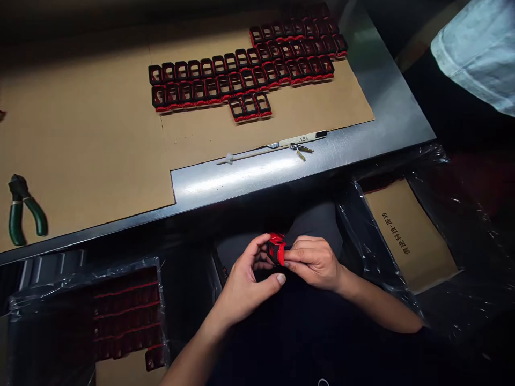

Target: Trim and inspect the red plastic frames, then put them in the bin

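Above my lap, a small red and black plastic housing (276, 249) is held between both hands. My left hand (251, 276) curls its fingers around the far and left side of it, the thumb stretched out below. With my right hand (316, 261) I pinch its right side between thumb and fingers. Whether a small tool sits in the right fingers is hidden. On the table in front, rows of similar red and black housings (211, 88) stand side by side, with a short row of three (250, 107) nearer to me.
Cardboard (100, 134) covers much of the metal table (225, 185). Green-handled cutters (26, 212) lie at left; a white knife marked A55 (303, 139) and a thin stick (249, 155) near the edge. Plastic-lined boxes hold more housings (126, 316) and cardboard (410, 236). Someone's pale sleeve (478, 53) shows at right.
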`<state>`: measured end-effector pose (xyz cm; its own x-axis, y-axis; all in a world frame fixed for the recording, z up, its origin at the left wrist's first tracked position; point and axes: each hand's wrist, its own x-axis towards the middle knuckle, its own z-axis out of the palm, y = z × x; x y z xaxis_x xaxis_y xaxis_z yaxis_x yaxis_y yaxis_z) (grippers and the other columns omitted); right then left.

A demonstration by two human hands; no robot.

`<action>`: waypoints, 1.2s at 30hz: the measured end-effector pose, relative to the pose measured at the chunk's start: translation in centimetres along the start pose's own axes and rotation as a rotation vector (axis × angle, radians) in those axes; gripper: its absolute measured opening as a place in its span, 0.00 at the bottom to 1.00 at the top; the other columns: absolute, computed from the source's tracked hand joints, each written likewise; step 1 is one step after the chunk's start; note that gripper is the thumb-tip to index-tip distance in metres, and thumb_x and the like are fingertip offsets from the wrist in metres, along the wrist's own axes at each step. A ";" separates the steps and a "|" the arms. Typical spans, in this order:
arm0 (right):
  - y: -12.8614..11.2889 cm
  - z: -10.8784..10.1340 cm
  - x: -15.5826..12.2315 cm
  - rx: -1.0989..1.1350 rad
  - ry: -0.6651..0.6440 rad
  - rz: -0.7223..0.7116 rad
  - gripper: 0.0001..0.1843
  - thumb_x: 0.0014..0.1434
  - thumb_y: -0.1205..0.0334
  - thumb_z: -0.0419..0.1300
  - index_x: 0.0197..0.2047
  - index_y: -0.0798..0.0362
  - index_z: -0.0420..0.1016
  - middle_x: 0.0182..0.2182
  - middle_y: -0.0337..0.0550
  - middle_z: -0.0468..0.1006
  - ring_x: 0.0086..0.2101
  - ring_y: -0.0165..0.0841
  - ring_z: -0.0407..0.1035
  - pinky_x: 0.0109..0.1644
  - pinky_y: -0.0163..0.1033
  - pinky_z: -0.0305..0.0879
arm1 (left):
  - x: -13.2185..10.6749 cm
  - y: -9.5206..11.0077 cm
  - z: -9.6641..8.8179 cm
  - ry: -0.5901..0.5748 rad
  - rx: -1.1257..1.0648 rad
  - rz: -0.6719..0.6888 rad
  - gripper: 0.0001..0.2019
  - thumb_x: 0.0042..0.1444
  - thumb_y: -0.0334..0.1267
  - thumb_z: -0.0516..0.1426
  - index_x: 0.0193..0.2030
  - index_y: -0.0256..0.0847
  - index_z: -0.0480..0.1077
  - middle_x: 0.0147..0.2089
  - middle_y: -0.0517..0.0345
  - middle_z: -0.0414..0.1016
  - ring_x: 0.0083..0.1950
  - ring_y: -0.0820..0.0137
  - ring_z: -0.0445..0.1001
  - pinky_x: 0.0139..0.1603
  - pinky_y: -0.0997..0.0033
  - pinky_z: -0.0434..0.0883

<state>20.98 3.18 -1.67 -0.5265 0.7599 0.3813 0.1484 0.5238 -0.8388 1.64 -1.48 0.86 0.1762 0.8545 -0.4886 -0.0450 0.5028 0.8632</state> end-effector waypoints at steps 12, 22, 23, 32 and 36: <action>0.2 0.2 -0.2 -0.024 -0.006 0.040 0.08 0.63 0.69 0.61 0.44 0.54 0.81 0.26 0.43 0.80 0.25 0.31 0.71 0.32 0.38 0.69 | -0.2 -1.0 0.6 0.121 0.134 0.203 0.34 0.51 0.40 0.67 0.64 0.44 0.61 0.60 0.47 0.74 0.58 0.59 0.76 0.60 0.57 0.73; -1.1 -0.3 -0.3 0.500 0.054 0.515 0.09 0.64 0.63 0.61 0.45 0.53 0.81 0.29 0.41 0.82 0.28 0.30 0.76 0.35 0.35 0.73 | -0.6 -1.1 0.2 0.143 0.447 0.549 0.35 0.56 0.29 0.61 0.69 0.50 0.55 0.68 0.48 0.66 0.68 0.59 0.67 0.67 0.52 0.68; -1.1 -0.2 -0.3 0.536 0.059 0.531 0.09 0.64 0.63 0.62 0.45 0.53 0.81 0.28 0.41 0.82 0.28 0.29 0.76 0.35 0.34 0.72 | -0.5 -1.2 0.2 0.139 0.462 0.571 0.36 0.57 0.28 0.61 0.69 0.50 0.55 0.68 0.47 0.66 0.68 0.59 0.67 0.67 0.52 0.68; -1.1 0.2 -0.3 0.740 0.064 0.691 0.10 0.63 0.58 0.64 0.43 0.53 0.81 0.29 0.40 0.81 0.29 0.27 0.74 0.36 0.34 0.71 | -0.4 -1.3 0.0 0.107 0.627 0.633 0.37 0.60 0.28 0.58 0.73 0.46 0.49 0.70 0.44 0.63 0.69 0.59 0.66 0.66 0.51 0.70; -0.9 0.4 0.1 0.829 0.033 0.787 0.16 0.61 0.49 0.65 0.41 0.56 0.80 0.26 0.39 0.78 0.26 0.26 0.71 0.33 0.34 0.71 | -0.5 -1.1 0.0 0.121 0.704 0.589 0.38 0.58 0.30 0.58 0.72 0.45 0.49 0.66 0.43 0.67 0.66 0.56 0.69 0.63 0.50 0.73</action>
<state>20.46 2.61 -1.00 -0.5078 0.7811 -0.3633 -0.1778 -0.5077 -0.8430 1.59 -2.47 0.18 0.2094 0.9747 0.0783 0.5201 -0.1788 0.8352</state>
